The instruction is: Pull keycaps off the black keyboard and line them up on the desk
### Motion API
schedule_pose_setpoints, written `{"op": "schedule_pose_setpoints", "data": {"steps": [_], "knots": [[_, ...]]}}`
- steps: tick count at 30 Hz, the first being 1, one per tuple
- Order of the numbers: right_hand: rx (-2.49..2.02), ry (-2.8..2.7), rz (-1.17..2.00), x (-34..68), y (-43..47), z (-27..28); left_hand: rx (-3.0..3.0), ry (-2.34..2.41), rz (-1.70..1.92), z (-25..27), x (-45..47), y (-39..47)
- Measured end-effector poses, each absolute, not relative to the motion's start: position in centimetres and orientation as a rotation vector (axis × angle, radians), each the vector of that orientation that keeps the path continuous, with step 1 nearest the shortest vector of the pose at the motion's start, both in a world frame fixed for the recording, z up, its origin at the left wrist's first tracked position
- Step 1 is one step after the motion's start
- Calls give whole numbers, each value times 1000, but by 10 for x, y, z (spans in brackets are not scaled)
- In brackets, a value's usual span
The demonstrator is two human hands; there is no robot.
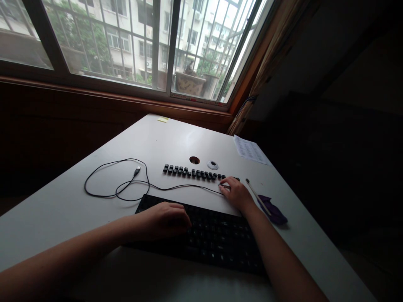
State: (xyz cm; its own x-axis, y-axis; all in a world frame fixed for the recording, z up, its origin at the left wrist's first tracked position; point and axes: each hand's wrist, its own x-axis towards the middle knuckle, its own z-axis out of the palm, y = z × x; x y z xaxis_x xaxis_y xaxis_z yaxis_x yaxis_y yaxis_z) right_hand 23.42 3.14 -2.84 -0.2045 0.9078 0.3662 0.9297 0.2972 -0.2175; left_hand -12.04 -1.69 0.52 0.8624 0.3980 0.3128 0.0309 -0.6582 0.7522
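Observation:
A black keyboard lies at the near side of the white table. My left hand is over its left half, fingers curled in and pointing down; whatever they may hold is hidden. Beyond the keyboard, small black keycaps stand in two rows. At the right end of these rows is my right hand, thumb and fingertips pinched together on a small dark keycap. My right forearm passes over the keyboard's right end. A thin black cable runs past the right hand's fingertips.
The cable's loops and USB plug lie on the left. Behind the keycaps are a round hole and a white ring. To the right lie a brush, a purple cloth and a printed paper.

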Motion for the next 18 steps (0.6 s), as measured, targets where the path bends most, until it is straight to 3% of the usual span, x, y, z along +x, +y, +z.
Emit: {"op": "schedule_pose_setpoints", "data": {"steps": [18], "knots": [[-1804,-2093,-121,244,35,-35,2239,294,601,7,-121,-17]]}}
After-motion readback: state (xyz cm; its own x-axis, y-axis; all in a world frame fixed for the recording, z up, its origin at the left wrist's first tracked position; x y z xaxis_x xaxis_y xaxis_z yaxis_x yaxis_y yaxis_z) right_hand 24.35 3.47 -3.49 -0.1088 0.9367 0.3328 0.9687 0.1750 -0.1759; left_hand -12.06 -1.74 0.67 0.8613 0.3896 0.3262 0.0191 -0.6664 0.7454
